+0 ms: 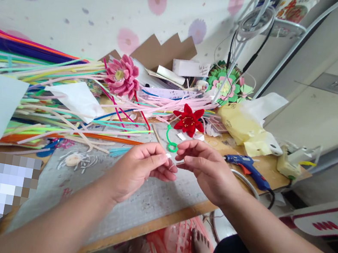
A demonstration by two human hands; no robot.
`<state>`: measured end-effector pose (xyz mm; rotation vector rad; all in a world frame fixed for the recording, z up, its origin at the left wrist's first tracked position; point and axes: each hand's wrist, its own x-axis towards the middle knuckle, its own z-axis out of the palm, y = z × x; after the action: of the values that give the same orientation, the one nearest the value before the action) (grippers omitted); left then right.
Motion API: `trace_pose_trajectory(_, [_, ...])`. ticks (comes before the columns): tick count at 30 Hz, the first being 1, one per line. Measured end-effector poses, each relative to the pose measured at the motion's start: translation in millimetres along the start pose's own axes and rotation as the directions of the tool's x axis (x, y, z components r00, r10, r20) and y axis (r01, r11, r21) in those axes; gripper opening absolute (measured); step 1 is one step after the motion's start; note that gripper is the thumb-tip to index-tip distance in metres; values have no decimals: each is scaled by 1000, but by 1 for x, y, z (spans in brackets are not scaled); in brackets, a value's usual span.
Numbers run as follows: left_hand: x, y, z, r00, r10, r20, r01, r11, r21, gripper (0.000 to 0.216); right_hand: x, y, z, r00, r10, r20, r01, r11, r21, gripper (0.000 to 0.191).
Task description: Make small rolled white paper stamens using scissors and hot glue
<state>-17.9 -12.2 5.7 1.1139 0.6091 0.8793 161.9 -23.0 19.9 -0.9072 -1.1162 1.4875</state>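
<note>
My left hand (142, 166) and my right hand (206, 164) meet above the grey cutting mat (130, 198). Both pinch a small pale piece between fingertips, too small to name. A green pipe cleaner loop (171, 142) lies on the mat just beyond my fingers. A red pipe cleaner flower (189, 120) sits behind it. Further back left stands a pink flower (122, 75).
A large heap of coloured pipe cleaners (31, 89) covers the left of the table. A blue glue gun (248, 169) lies to the right, near yellow bags (244, 126). Cardboard, boxes and a green paper flower (227, 84) crowd the back. My bare foot (201, 248) shows below the table edge.
</note>
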Motion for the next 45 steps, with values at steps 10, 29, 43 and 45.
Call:
trace_pose_trajectory(10, [0,-2,1,1000,24,8,-24,997,73,16,0,-2,-1,998,-16,-57,14,999,-39,13])
trace_pose_trajectory(29, [0,-2,-1,999,41,16,-43,988,152,17,-2,6,3,963,-261,67,252,785,-566,11])
trace_pose_trajectory(43, [1,1,0,965,261,21,-201,689,697,18,-4,-3,1,998,-9,57,29,931,-364,13])
trace_pose_trajectory(45, [1,1,0,964,265,23,-203,680,704,17,-4,-3,2,999,-4,49,20,941,-338,13])
